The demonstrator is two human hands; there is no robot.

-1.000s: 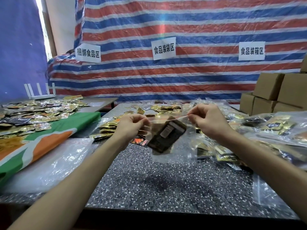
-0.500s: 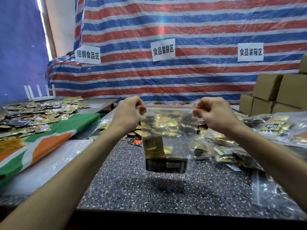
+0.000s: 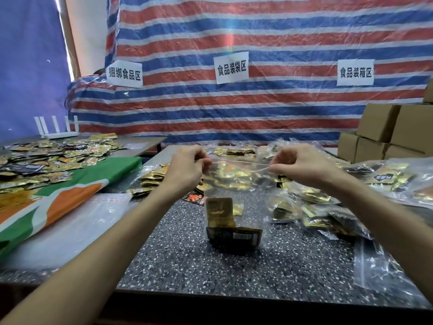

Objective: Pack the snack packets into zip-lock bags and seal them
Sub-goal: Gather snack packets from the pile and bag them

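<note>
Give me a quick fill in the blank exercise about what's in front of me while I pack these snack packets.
The left hand and right hand each pinch the zip-lock bag by its ____ edge. The snack packets inside it sit at the ____. The paper signs on the striped tarp number ____. The cardboard boxes are stacked on the person's ____ side.
Missing words: top; bottom; three; right.

Both bare: left hand (image 3: 187,171) and right hand (image 3: 304,165). Behind each hand, a slim wrist (image 3: 166,189) widens into a long, smooth forearm (image 3: 112,238), bare as far as the frame edge. Fingers (image 3: 281,169) slender, backs of the hands smooth. Fingernails too small to make out.
</note>
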